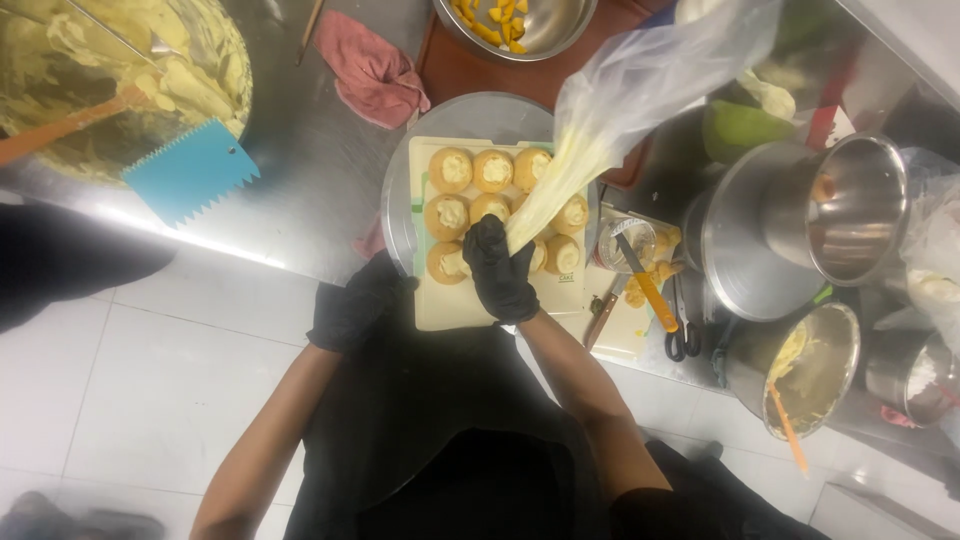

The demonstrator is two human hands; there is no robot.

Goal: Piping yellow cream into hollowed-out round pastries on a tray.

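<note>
My right hand (498, 268), in a black glove, grips the narrow end of a clear piping bag (620, 110) filled with pale yellow cream, its tip over the pastries. Several round golden pastry shells (452, 168) with cream in their centres sit on a cream-coloured board (440, 310) that rests on a round metal tray (480, 110). My left hand (352, 302), also gloved in black, rests at the board's near left edge, fingers curled on the tray rim.
A large bowl of yellow cream (120, 80) with an orange spatula stands far left, a blue toothed scraper (190, 172) beside it. A pink cloth (372, 68), a metal bowl of yellow fruit pieces (515, 25), steel pots (800, 225), an orange-handled knife (645, 285) and scissors (682, 335) lie about.
</note>
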